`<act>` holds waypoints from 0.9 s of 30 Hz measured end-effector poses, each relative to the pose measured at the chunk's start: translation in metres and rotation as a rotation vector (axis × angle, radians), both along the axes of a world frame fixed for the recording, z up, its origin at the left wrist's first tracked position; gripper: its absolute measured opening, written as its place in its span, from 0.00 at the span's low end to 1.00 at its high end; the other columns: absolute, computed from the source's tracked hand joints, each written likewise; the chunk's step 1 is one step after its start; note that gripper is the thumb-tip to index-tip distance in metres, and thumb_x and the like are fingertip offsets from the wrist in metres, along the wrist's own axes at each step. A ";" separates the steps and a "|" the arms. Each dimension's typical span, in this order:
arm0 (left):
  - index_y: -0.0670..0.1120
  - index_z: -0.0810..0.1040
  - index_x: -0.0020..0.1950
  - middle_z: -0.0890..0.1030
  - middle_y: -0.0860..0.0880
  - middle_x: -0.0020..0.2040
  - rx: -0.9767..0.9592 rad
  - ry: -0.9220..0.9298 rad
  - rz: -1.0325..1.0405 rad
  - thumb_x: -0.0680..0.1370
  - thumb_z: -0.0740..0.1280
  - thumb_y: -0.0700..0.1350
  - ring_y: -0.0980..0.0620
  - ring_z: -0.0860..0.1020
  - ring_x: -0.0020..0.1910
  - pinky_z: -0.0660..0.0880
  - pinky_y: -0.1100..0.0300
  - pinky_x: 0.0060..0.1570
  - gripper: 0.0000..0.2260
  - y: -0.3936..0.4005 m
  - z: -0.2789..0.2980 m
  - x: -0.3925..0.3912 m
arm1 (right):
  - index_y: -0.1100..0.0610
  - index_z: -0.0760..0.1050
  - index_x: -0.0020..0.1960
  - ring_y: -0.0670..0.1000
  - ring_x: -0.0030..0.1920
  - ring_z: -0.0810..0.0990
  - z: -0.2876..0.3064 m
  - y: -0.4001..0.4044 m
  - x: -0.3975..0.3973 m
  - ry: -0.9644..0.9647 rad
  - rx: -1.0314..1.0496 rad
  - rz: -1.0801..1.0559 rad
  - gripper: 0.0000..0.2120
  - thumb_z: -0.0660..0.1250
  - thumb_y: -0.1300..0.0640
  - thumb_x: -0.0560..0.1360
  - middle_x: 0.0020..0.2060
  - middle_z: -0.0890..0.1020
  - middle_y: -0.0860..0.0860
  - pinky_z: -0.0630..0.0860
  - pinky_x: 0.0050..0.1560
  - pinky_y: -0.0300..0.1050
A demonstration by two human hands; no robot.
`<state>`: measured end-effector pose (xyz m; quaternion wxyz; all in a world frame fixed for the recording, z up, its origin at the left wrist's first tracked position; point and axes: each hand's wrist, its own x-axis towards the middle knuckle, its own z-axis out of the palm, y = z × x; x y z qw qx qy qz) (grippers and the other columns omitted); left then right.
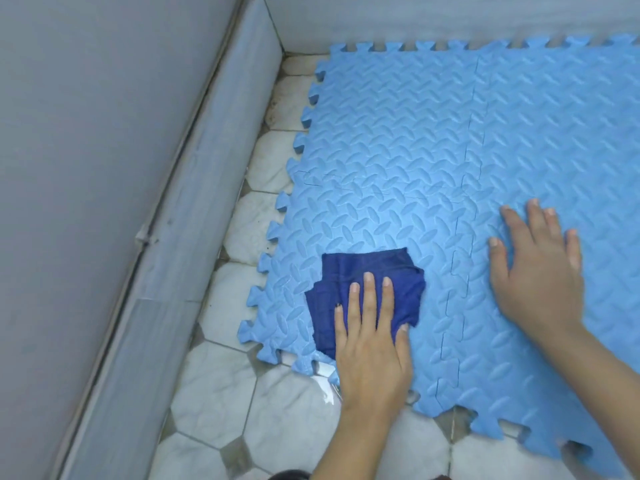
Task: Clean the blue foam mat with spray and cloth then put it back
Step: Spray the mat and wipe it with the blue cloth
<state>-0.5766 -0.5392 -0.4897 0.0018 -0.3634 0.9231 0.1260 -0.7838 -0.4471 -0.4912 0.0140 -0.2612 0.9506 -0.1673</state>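
The light blue foam mat (pixel 433 150), made of interlocking puzzle-edged tiles with a leaf-like embossed pattern, lies flat on the floor. A dark blue cloth (pixel 356 271), folded and crumpled, rests on the mat's near-left corner tile. My left hand (pixel 370 344) lies flat on the cloth, fingers extended and pressing down on it. My right hand (pixel 536 268) lies palm down on the bare mat to the right, fingers spread, holding nothing. No spray bottle is in view.
White marble-look floor tiles (pixel 263 403) with small dark corner insets surround the mat at left and front. A grey wall with a tiled skirting (pixel 194 188) runs diagonally along the left; another wall (pixel 450 19) borders the mat's far edge. A wet patch (pixel 325 386) glistens near the mat's front corner.
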 end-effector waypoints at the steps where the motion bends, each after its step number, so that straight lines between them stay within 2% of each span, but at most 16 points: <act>1: 0.51 0.55 0.79 0.54 0.49 0.79 -0.001 0.004 0.025 0.80 0.51 0.54 0.50 0.50 0.77 0.49 0.49 0.73 0.27 -0.013 -0.001 0.008 | 0.54 0.63 0.75 0.58 0.77 0.58 -0.001 0.000 0.000 0.003 -0.006 -0.002 0.25 0.51 0.46 0.80 0.76 0.62 0.57 0.51 0.75 0.61; 5: 0.51 0.47 0.78 0.50 0.48 0.79 -0.006 -0.017 0.404 0.78 0.41 0.58 0.48 0.48 0.78 0.49 0.46 0.75 0.29 -0.093 -0.004 0.026 | 0.54 0.63 0.75 0.58 0.77 0.58 -0.003 -0.001 0.000 0.026 0.001 -0.012 0.25 0.51 0.46 0.80 0.77 0.62 0.57 0.52 0.76 0.61; 8: 0.50 0.48 0.79 0.49 0.47 0.79 0.028 -0.005 0.450 0.78 0.40 0.58 0.46 0.47 0.78 0.47 0.44 0.75 0.30 -0.093 -0.004 0.025 | 0.54 0.63 0.75 0.58 0.77 0.57 -0.002 -0.001 -0.001 0.028 0.014 0.002 0.25 0.51 0.46 0.81 0.77 0.62 0.57 0.51 0.76 0.61; 10: 0.50 0.51 0.79 0.51 0.46 0.79 -0.006 -0.003 0.326 0.80 0.44 0.57 0.45 0.49 0.78 0.49 0.43 0.74 0.28 -0.044 0.000 0.020 | 0.54 0.62 0.75 0.58 0.78 0.56 -0.002 -0.001 0.000 0.032 0.034 0.011 0.25 0.50 0.47 0.81 0.77 0.61 0.57 0.51 0.76 0.61; 14: 0.51 0.56 0.78 0.54 0.47 0.79 0.007 0.013 -0.146 0.79 0.54 0.56 0.46 0.53 0.77 0.53 0.44 0.71 0.28 0.061 0.007 0.010 | 0.54 0.61 0.76 0.58 0.78 0.55 -0.002 0.001 -0.001 0.023 0.038 0.011 0.25 0.49 0.46 0.81 0.77 0.61 0.57 0.51 0.76 0.61; 16: 0.52 0.58 0.78 0.56 0.49 0.79 0.002 0.014 -0.193 0.79 0.55 0.55 0.48 0.55 0.77 0.54 0.44 0.70 0.27 0.064 0.006 0.006 | 0.54 0.61 0.76 0.58 0.78 0.56 -0.001 0.001 -0.001 0.014 0.024 0.017 0.25 0.49 0.46 0.81 0.77 0.61 0.57 0.50 0.76 0.61; 18: 0.53 0.58 0.78 0.56 0.50 0.79 0.021 0.012 -0.082 0.79 0.53 0.55 0.48 0.54 0.77 0.52 0.44 0.71 0.26 0.045 0.003 0.011 | 0.53 0.61 0.76 0.58 0.78 0.55 -0.001 0.001 -0.001 0.010 0.023 0.023 0.25 0.49 0.46 0.82 0.77 0.61 0.57 0.50 0.76 0.61; 21: 0.51 0.57 0.78 0.55 0.48 0.78 0.010 0.001 0.233 0.80 0.49 0.55 0.46 0.55 0.77 0.51 0.44 0.74 0.26 0.003 -0.002 0.028 | 0.53 0.61 0.76 0.57 0.78 0.54 0.000 0.002 -0.001 -0.006 0.025 0.026 0.24 0.50 0.47 0.82 0.77 0.60 0.57 0.49 0.77 0.60; 24: 0.51 0.51 0.79 0.52 0.47 0.79 0.031 -0.011 0.459 0.80 0.44 0.57 0.45 0.51 0.78 0.48 0.43 0.74 0.27 -0.038 -0.003 0.046 | 0.54 0.61 0.76 0.58 0.78 0.55 0.001 0.001 0.000 0.003 0.033 0.030 0.24 0.50 0.47 0.82 0.77 0.60 0.57 0.50 0.76 0.61; 26: 0.51 0.49 0.79 0.50 0.46 0.79 0.063 -0.002 0.543 0.80 0.41 0.58 0.44 0.48 0.78 0.45 0.42 0.74 0.28 -0.043 -0.003 0.049 | 0.54 0.61 0.76 0.58 0.78 0.55 0.001 0.001 0.001 0.009 0.046 0.028 0.24 0.51 0.48 0.83 0.77 0.61 0.57 0.50 0.76 0.61; 27: 0.51 0.49 0.79 0.50 0.46 0.79 0.071 -0.005 0.516 0.80 0.41 0.58 0.44 0.48 0.78 0.44 0.42 0.74 0.28 -0.034 -0.001 0.046 | 0.54 0.61 0.76 0.58 0.78 0.55 0.000 0.000 0.001 0.012 0.057 0.027 0.24 0.50 0.48 0.83 0.77 0.61 0.57 0.50 0.76 0.61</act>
